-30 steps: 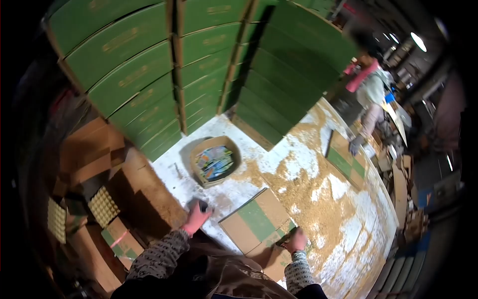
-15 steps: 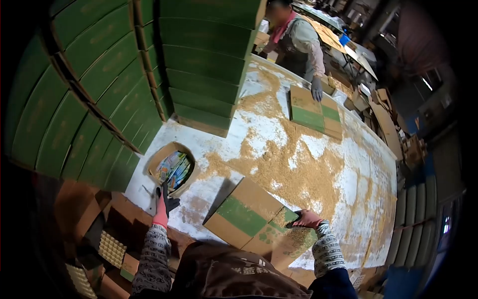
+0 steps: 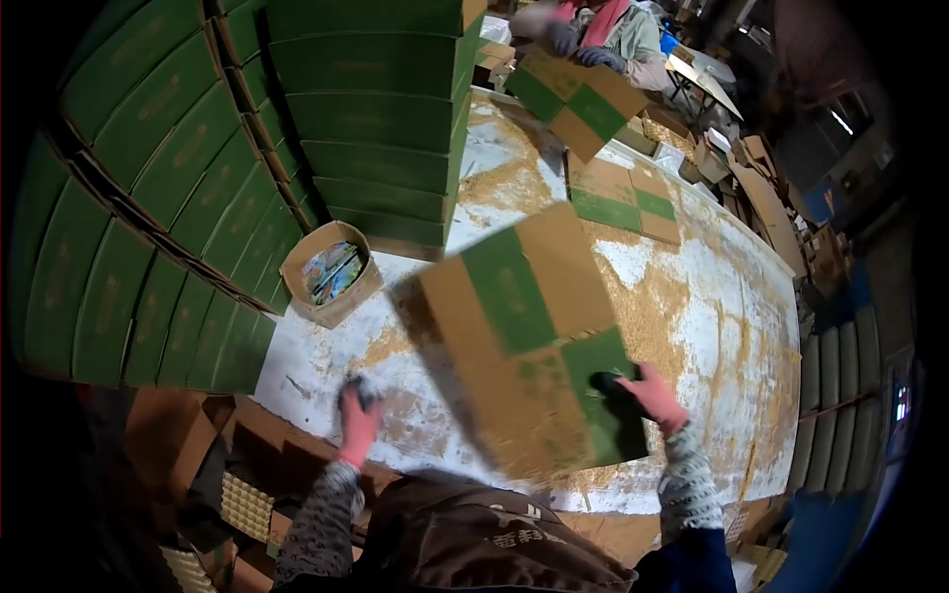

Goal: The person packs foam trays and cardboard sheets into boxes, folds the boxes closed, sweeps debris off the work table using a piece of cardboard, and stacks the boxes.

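My right hand (image 3: 652, 397), in a pink glove with dark fingertips, grips the right edge of a flattened cardboard box (image 3: 524, 336) with green and brown panels. The carton is lifted and tilted above the table, casting a shadow to its left. My left hand (image 3: 359, 427), gloved alike, is low over the table, left of the carton and apart from it. Its dark fingers look foreshortened and blurred, so I cannot tell whether they are closed. Beyond it stands an open cardboard container (image 3: 346, 301) with colourful packets or papers (image 3: 332, 272) inside.
Tall stacks of green boxes (image 3: 376, 119) rise at the left and back. Sawdust-like crumbs (image 3: 652, 306) cover much of the white table (image 3: 732, 435). Across it, a person in grey gloves holds another flat carton (image 3: 573, 104) above one lying flat (image 3: 623, 198). Egg trays (image 3: 247, 506) sit lower left.
My right hand has raised the flat carton off the table and turned it. My left hand has drawn back from the container. The other person has lifted a carton.
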`<state>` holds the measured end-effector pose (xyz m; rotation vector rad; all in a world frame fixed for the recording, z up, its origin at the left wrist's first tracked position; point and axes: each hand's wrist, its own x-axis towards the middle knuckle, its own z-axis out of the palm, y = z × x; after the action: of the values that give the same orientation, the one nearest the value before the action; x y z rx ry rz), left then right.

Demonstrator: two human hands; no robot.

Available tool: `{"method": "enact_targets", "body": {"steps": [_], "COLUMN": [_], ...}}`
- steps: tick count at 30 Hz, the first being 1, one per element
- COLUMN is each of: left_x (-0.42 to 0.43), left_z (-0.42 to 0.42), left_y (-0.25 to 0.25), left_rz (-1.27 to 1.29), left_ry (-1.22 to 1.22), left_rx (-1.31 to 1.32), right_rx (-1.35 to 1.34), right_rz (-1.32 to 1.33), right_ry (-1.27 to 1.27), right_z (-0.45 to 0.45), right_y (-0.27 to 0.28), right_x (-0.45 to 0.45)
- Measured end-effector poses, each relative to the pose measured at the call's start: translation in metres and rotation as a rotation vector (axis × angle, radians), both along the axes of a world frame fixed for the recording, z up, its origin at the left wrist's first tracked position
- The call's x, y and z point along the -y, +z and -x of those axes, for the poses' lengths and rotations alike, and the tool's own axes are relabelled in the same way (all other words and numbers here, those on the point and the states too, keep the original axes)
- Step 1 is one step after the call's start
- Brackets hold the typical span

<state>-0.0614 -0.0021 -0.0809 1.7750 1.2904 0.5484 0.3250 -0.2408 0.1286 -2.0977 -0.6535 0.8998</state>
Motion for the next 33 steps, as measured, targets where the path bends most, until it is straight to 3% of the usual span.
{"method": "enact_targets", "body": {"steps": [1, 3, 4, 5, 6, 7, 8, 10, 11, 13, 16, 17, 20, 21, 22, 23, 25, 28, 29, 30, 31, 32, 33], "left_x": [0.027, 0.075, 0.093, 0.104, 0.104, 0.102, 0.102, 0.105, 0.107, 0.107, 0.105, 0.104, 0.104, 0.104, 0.104, 0.103, 0.103, 0.105, 0.103, 0.102, 0.103, 0.103, 0.099], "left_z": [0.002, 0.002, 0.021, 0.041, 0.054, 0.062, 0.065, 0.065, 0.049, 0.016, 0.01, 0.007, 0.0, -0.001, -0.002, -0.006, -0.006, -0.012, -0.008, -0.006, -0.005, 0.003, 0.016], "left_y": [0.008, 0.031, 0.0, -0.037, -0.057, -0.072, -0.084, -0.098, -0.083, -0.023, -0.013, -0.007, 0.009, 0.014, 0.02, 0.022, 0.016, 0.027, 0.022, 0.019, 0.011, -0.006, -0.024], "left_rz": [-0.107, -0.376, -0.537, -0.692, -0.291, 0.113, 0.109, -0.198, -0.197, -0.407, -0.391, -0.394, -0.182, -0.186, -0.138, -0.092, -0.133, -0.178, -0.186, -0.234, -0.279, -0.286, -0.416], "left_ry": [-0.221, -0.586, -0.714, -0.843, -0.88, -0.896, -0.934, -1.007, -1.03, -0.873, -0.826, -0.837, -0.767, -0.777, -0.741, -0.707, -0.709, -0.625, -0.654, -0.669, -0.681, -0.702, -0.714], "left_rx": [-0.366, -0.725, -0.586, -0.433, -0.405, -0.381, -0.379, -0.388, -0.382, -0.855, -0.843, -0.841, -0.78, -0.778, -0.764, -0.748, -0.722, -0.682, -0.678, -0.669, -0.656, -0.646, -0.665], "right_rx": [-0.356, -0.224, -0.224, -0.251, -0.007, 0.031, 0.118, 0.154, 0.144, 0.166, 0.351, 0.371, 0.607, 0.575, 0.791, 0.82, 0.85, 0.492, 0.315, 0.188, -0.052, 0.041, 0.081], "right_rz": [0.012, 0.072, 0.094, 0.041, 0.073, 0.13, 0.163, 0.164, 0.16, 0.119, 0.359, 0.332, 0.454, 0.606, 0.593, 0.633, 0.521, 0.164, 0.146, 0.179, 0.2, 0.21, 0.215], "right_ry": [0.057, 0.152, 0.16, 0.151, 0.117, 0.044, 0.033, -0.113, -0.159, -0.269, -0.503, -0.574, -0.814, -0.827, -0.812, -0.784, -0.731, -0.625, -0.533, -0.466, -0.299, -0.212, -0.123], "right_z": [0.009, 0.04, 0.06, 0.07, 0.084, 0.103, 0.12, 0.124, 0.118, 0.087, 0.016, -0.012, -0.081, -0.092, -0.108, -0.099, -0.076, -0.016, 0.012, 0.028, 0.041, 0.053, 0.062], "right_y": [0.003, -0.023, -0.03, -0.085, -0.134, -0.128, -0.117, -0.126, -0.131, -0.142, -0.116, -0.104, -0.06, -0.026, -0.025, 0.0, 0.015, 0.007, 0.018, -0.021, -0.002, -0.061, -0.071], "right_x": [-0.026, -0.072, -0.097, -0.112, -0.123, -0.127, -0.125, -0.111, -0.103, -0.065, 0.018, 0.054, 0.15, 0.161, 0.183, 0.175, 0.175, 0.153, 0.124, 0.11, 0.082, 0.072, 0.063]}}
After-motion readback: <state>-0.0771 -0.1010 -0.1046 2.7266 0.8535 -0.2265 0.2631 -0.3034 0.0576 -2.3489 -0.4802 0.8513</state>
